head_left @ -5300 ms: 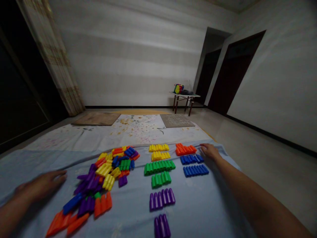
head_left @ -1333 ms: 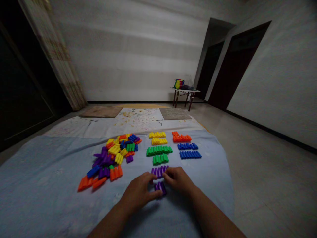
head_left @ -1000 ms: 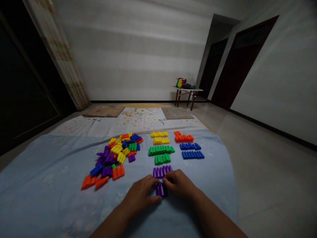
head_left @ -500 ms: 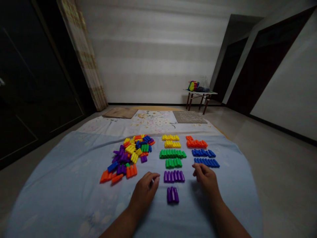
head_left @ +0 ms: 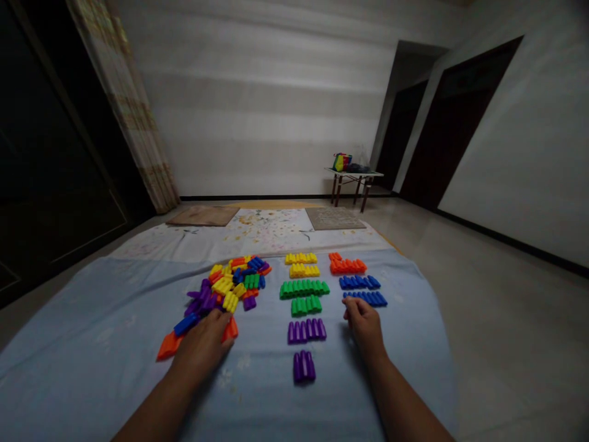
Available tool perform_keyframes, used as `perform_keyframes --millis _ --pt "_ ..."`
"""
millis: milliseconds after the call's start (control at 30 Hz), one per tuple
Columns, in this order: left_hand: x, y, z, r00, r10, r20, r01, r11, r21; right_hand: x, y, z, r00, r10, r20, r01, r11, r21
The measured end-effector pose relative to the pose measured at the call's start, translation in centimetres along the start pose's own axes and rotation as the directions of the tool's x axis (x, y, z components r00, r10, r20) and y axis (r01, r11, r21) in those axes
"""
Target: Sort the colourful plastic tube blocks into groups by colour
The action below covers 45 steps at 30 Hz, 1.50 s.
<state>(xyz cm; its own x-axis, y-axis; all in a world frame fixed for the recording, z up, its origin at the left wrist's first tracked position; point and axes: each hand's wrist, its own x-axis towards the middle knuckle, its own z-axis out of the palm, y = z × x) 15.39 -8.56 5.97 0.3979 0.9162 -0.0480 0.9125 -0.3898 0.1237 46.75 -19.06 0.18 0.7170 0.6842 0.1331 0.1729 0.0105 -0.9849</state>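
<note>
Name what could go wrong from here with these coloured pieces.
The left hand covers the near side of the mixed pile, so a clumsy grab might scatter it. The right hand is close by the nearer blue row; a small slip could knock that out of line. The purple rows lie on the blue cloth, so a tug might skew them.

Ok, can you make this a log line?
left hand: at mixed pile; right hand: near front blue row; purple rows: on blue cloth
</note>
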Motion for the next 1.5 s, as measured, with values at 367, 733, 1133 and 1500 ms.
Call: perform_keyframes --millis 367,733,1133,1500 --pt "1.6 3.8 1.7 0.962 0.242 -0.126 -0.270 0.910 -0.315 -0.3 -1.7 0.9 0.996 -0.002 0.091 -0.001 1.000 0.029" --pt "1.4 4.5 4.9 0.966 0.187 -0.180 -0.258 0.779 -0.572 -0.9 0.2 1.8 0.988 -0.037 0.152 0.052 0.993 -0.101" --pt "1.9 3.1 6.0 0.954 0.220 -0.201 -0.296 0.785 -0.544 -1.3 -0.1 2.3 0.979 -0.105 0.173 0.133 0.978 -0.160" --pt "1.7 3.3 5.9 0.967 0.193 -0.166 -0.254 0.783 -0.568 -0.6 -0.2 2.3 0.979 -0.031 0.202 0.049 0.995 -0.083"
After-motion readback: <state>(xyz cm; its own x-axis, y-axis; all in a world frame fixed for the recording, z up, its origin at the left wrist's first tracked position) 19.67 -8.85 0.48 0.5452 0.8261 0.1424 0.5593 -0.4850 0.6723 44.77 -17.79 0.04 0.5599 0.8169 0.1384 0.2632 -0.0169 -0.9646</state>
